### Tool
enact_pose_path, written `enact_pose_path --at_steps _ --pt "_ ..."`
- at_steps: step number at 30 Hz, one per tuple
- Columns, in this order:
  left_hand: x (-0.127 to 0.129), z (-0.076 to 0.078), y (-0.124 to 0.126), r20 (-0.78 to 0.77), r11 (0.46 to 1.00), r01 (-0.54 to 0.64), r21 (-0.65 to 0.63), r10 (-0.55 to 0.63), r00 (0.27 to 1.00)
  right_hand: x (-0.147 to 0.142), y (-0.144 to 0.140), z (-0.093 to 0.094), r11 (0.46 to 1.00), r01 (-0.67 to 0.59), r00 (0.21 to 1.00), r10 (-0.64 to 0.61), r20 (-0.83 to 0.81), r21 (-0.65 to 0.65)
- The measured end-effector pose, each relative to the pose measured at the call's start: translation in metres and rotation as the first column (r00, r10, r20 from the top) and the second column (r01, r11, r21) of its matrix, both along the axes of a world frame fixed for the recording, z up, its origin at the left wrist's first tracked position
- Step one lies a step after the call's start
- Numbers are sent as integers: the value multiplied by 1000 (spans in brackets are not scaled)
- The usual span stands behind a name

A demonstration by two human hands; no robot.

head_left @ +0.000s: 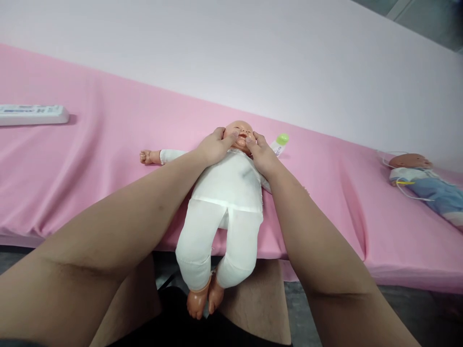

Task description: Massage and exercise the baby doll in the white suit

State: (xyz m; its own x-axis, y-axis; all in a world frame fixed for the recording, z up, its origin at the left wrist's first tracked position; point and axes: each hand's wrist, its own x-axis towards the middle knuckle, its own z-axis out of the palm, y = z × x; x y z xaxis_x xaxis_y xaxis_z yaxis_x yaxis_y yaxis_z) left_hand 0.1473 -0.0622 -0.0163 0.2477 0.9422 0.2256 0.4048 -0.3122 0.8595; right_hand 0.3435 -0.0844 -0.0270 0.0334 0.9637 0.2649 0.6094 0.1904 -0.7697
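Spreading across the view, a soft pink sheet (108, 159) drapes in loose folds over the bed. On it a plastic baby doll (226, 193) in a white cloth suit lies on its back, bare feet hanging over the near edge. The left hand (213, 147) and right hand (262, 156) rest on its chest, fingers curled, thumbs pressing the doll's cheeks. A second doll (423, 180) in blue lies well apart. Behind the head sits a small green-capped tube (279, 143), possibly cream.
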Motion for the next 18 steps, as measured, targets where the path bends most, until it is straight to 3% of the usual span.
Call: enact_pose_path --at_steps 3,18 --pt "0 -2 2 9 1000 1 -6 -1 1000 -2 -1 2 996 43 997 -48 -64 -77" --pt "-1 0 -1 5 1000 4 -1 -4 1000 -8 -8 9 995 48 995 -56 -86 -91"
